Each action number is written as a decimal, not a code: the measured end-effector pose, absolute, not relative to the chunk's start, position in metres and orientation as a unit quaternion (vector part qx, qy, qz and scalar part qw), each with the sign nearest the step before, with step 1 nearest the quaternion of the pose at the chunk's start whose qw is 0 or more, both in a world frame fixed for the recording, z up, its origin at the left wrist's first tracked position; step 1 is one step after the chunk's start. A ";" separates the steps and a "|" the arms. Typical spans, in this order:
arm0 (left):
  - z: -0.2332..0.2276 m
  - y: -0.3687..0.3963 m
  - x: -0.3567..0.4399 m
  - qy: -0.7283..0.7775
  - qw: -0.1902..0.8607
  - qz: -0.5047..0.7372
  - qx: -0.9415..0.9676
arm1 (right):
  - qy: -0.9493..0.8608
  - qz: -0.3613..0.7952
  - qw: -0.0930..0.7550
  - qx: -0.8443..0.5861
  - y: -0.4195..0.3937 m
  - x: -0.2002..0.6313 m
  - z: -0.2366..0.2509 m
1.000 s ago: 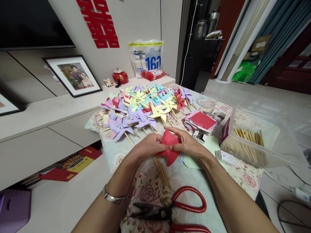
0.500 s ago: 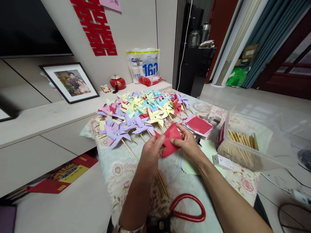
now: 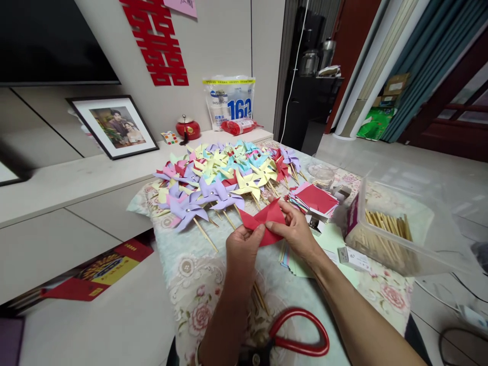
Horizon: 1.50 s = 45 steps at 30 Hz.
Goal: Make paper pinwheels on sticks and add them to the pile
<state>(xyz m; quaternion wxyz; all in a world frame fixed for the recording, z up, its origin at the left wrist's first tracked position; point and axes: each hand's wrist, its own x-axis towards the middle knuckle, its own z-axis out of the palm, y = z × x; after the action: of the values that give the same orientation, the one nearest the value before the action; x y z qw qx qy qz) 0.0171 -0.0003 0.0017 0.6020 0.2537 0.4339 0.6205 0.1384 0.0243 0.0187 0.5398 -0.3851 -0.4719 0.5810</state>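
Between my two hands is a sheet of red paper [image 3: 271, 235] with its corners bent in toward the middle. My left hand [image 3: 244, 244] pinches its lower left part, thumb on top. My right hand [image 3: 292, 223] grips the right side, its thumb pressing near the centre. Just beyond lies a large group of paper pinwheels [image 3: 217, 173] on wooden sticks, in purple, yellow, blue, pink and red. A few loose sticks [image 3: 261, 299] lie under my left forearm. Red-handled scissors [image 3: 301, 333] rest at the near edge, partly hidden by my left arm.
Right of my hands are a stack of coloured paper [image 3: 316, 198], pale green sheets [image 3: 331, 239], a small white box [image 3: 354, 258] and a clear plastic bin [image 3: 381, 251] of wooden sticks. A framed photo [image 3: 114, 127] and a red jar [image 3: 188, 128] stand on the cabinet behind.
The red paper has turned and opened wider between my hands, with a corner now pointing left. My left fingers have shifted lower on it. The view has moved slightly.
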 end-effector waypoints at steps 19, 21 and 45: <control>0.012 0.002 -0.013 0.391 0.669 0.595 0.211 | -0.701 0.354 0.499 -0.367 0.027 0.160 0.019; 0.012 0.002 -0.014 0.397 0.666 0.594 0.214 | -0.736 0.351 0.466 -0.343 0.025 0.161 0.022; 0.003 0.003 -0.008 0.475 0.613 0.562 0.287 | -0.665 0.493 0.373 -0.418 0.023 0.153 0.020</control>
<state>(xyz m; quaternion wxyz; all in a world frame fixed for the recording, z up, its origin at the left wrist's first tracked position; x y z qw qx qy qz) -0.0077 0.0028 0.0030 0.6129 0.2865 0.4754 0.5623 0.1535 0.0228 0.0200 0.3729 -0.4182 -0.6652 0.4935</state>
